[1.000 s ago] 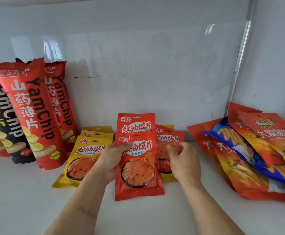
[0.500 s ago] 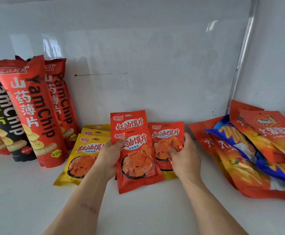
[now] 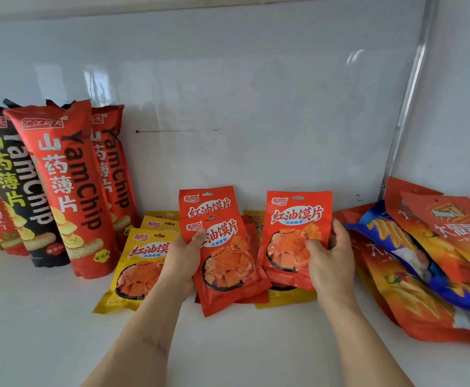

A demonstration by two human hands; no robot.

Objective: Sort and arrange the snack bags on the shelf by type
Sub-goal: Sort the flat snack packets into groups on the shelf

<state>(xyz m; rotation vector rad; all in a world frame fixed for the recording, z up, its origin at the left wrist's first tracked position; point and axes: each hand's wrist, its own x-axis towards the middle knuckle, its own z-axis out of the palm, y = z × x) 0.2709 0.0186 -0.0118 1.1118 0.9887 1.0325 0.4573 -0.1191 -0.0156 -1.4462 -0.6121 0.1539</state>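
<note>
Moved: right hand (image 3: 330, 258) has lifted a red packet (image 3: 295, 236) off the pile.
Left hand (image 3: 183, 255): pinching another red packet (image 3: 225, 263).
Handling: probably light, crinkly; pinch edges.

This looked like a shop-style display shelf (image 3: 46, 331): a plain white board backed by a glossy white panel (image 3: 256, 93), with a metal upright (image 3: 407, 107) in the corner. Packaged snacks lined it, tall YamChip bags (image 3: 69, 191) standing left, flat pouches (image 3: 141, 263) in the middle.
</note>
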